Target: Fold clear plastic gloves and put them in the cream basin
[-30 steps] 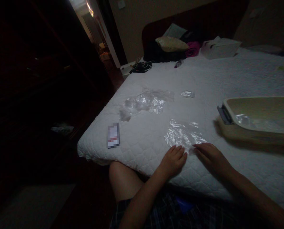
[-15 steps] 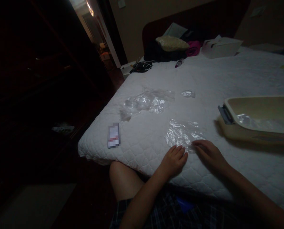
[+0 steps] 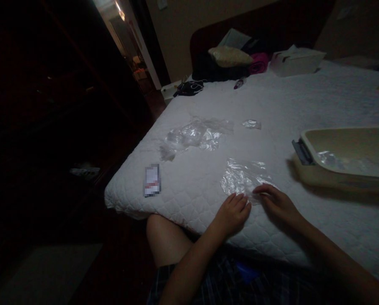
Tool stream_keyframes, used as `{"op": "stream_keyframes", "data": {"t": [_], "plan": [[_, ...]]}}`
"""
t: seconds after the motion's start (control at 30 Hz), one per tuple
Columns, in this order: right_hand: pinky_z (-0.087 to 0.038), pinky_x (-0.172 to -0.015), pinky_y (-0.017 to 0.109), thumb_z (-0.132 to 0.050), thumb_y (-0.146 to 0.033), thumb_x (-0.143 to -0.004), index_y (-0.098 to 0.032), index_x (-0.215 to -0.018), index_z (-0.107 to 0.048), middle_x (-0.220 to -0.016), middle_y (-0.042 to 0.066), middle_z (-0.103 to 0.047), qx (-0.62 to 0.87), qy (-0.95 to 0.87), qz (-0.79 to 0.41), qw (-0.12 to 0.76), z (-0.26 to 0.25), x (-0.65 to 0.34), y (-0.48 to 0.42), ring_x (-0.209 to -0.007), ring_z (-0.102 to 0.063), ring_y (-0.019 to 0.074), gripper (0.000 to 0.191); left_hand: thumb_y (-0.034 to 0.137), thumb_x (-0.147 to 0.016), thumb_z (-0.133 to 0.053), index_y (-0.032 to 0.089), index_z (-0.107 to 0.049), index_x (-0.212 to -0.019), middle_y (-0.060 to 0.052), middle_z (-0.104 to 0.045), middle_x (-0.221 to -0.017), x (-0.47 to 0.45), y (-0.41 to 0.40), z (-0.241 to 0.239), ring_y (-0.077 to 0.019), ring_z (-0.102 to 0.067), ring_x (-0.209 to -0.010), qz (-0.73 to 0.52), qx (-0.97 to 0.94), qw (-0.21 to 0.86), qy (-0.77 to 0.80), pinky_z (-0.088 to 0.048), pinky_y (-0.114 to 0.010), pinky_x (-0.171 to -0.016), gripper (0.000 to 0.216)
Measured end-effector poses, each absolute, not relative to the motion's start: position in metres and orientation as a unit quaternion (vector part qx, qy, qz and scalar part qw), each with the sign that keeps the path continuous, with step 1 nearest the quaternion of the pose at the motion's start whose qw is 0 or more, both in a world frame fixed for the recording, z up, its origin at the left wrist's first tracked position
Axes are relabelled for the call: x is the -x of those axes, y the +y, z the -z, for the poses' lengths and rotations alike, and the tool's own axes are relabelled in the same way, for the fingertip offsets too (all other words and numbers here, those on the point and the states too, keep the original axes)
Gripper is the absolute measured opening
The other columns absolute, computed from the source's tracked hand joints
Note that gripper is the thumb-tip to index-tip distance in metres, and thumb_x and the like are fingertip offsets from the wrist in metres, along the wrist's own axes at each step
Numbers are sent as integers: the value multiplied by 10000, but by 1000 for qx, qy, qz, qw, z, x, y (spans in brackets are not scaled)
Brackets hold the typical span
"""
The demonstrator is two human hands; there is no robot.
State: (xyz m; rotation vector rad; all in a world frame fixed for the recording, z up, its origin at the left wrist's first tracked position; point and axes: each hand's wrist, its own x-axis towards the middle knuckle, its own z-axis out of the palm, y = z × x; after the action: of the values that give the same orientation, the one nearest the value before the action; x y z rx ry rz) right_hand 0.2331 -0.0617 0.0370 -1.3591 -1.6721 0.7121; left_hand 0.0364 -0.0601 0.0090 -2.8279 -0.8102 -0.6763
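Note:
A clear plastic bag (image 3: pixel 242 177) lies flat on the white quilted bed (image 3: pixel 291 106) near its front edge. My left hand (image 3: pixel 232 213) rests palm down just below the bag, fingers together and stretched flat, fingertips at the bag's near edge. My right hand (image 3: pixel 275 203) lies beside it on the right, fingers curled onto the bag's near right corner and pressing or pinching it. Both forearms come up from the lower right.
A beige plastic tub (image 3: pixel 345 180) with a dark handle holds more clear plastic at the right. A crumpled clear bag (image 3: pixel 196 136) and a small scrap (image 3: pixel 251 124) lie farther back. A small card packet (image 3: pixel 151 181) sits near the left corner. Clothes and a white box (image 3: pixel 296 61) are at the headboard.
My right hand has slid a little to the left along the bag's near edge, its fingers curling in. The left hand stays put.

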Motion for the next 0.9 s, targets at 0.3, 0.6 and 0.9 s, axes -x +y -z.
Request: {"op": "stream_keyframes", "data": {"t": [0.3, 0.6, 0.9], "plan": [[-330, -967, 513, -409, -189, -800, -229, -942, -635, -951, 49, -683, 527, -763, -118, 355, -27, -242, -52, -919, -614, 209, 270, 168, -876, -411, 113, -533, -1126, -120, -562, -1217, -36, -60, -8, -230, -470, -1194, 219, 936, 58, -269, -386, -428, -1010, 284], [-223, -998, 570, -410, -214, -815, -236, -997, -639, -1048, 77, -640, 553, -785, -18, 280, -12, -243, -56, -1018, -567, 236, 293, 167, -883, -398, 106, -517, -1139, -117, -550, -1228, -35, -60, -9, -227, -459, -1199, 214, 938, 63, -267, -365, -410, -1028, 289], [-260, -1001, 540, -429, -189, -813, -210, -1099, -584, -1148, 122, -588, 541, -789, 36, 289, -22, -240, -57, -1094, -517, 259, 326, 180, -866, -433, 117, -511, -1150, -124, -526, -1267, -35, -60, -10, -222, -430, -1230, 191, 942, 64, -268, -352, -414, -1036, 301]]}}
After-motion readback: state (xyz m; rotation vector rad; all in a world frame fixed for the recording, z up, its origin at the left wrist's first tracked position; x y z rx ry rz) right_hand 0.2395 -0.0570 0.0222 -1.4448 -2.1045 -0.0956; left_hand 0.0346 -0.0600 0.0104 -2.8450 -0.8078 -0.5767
